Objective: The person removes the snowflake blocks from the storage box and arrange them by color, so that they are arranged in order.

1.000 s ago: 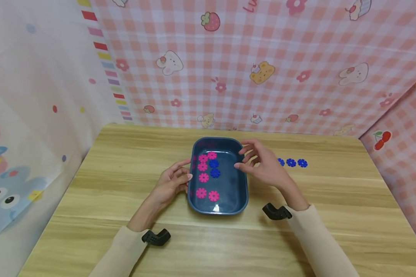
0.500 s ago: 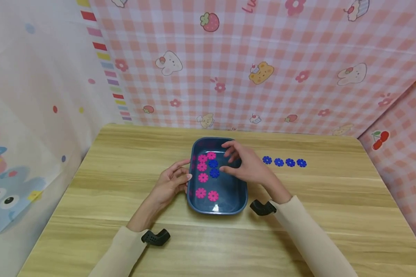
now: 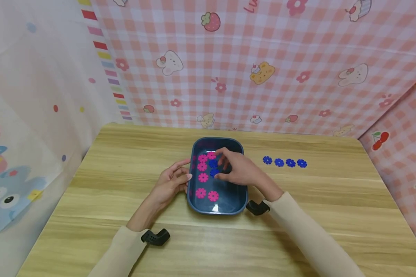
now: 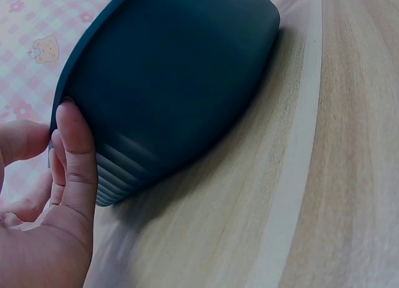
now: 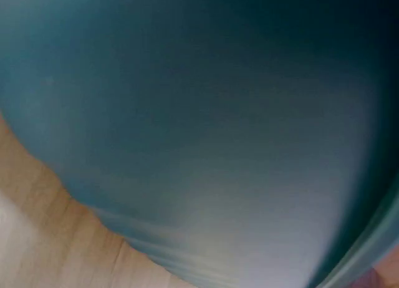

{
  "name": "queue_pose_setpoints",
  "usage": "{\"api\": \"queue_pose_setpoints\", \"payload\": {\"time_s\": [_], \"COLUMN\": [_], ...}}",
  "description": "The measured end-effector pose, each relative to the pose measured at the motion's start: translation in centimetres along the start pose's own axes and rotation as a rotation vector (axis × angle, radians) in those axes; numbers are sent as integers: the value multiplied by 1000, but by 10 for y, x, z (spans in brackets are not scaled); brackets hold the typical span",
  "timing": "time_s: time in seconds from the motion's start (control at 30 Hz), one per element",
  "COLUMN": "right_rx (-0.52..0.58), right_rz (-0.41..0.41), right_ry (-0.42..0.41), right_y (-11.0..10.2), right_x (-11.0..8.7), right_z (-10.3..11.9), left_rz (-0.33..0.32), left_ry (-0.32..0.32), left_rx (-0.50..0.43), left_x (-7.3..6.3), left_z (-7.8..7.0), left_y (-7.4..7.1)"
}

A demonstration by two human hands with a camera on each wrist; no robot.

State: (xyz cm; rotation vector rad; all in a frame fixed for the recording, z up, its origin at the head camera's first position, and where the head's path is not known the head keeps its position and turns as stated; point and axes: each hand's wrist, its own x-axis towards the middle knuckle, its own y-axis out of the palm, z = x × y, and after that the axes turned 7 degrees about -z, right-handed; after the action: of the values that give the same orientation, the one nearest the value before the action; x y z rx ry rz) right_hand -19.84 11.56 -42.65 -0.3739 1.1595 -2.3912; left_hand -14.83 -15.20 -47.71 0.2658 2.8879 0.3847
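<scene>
In the head view my left hand [image 3: 170,184] holds the left rim of a dark blue rectangular tray [image 3: 215,212], thumb at the rim. The left wrist view shows its fingers [image 4: 76,157] against the tray's outer wall. My right hand [image 3: 240,167] reaches over the right rim into the tray, thumb and forefinger apart. Its fingertips are right at two blue notched plastic discs [image 3: 213,164], which it partly covers. Several pink notched discs [image 3: 203,177] lie along the tray's left side. The right wrist view is filled mostly by the tray's outer wall [image 5: 187,126].
To the right of the tray, several blue discs [image 3: 279,162] lie in a row on the wooden table [image 3: 215,246]. A pink checked cloth [image 3: 235,77] hangs behind the table's back edge, with a white patterned cloth [image 3: 72,77] on the left.
My right hand has moved left from the tray's right rim to over the blue discs inside, uncovering the row on the table. The left hand and tray have stayed put.
</scene>
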Motion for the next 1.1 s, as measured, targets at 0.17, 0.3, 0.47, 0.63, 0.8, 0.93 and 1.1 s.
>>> {"api": "queue_pose_setpoints", "payload": {"time_s": [0.17,0.3,0.47,0.63,0.8,0.93,1.1], "right_rx": [-86,-218,-313,-338,-359,-384,-400], "right_rz": [35,46,24,8,2,14,37], "right_ry": [15,-15,-29,-5,-16,-32,-33], "right_y": [3,9,14,17,19,19,18], "right_x": [4,8,10,14,14,13,12], "right_z": [1,1,1,1,1,0,1], "left_rz": [-1,-2,2,3,2,1,3], "left_ry": [-1,-8,-5,0,-2,-1,-1], "left_rx": [-1,-6,-14,-13,-5,-5,-2], "left_x": [-1,-2,-1,0,-1,-2,-2], "left_z": [-1,-1,0,0,-1,-3,-4], "left_y": [0,0,0,-1,0,0,1]}}
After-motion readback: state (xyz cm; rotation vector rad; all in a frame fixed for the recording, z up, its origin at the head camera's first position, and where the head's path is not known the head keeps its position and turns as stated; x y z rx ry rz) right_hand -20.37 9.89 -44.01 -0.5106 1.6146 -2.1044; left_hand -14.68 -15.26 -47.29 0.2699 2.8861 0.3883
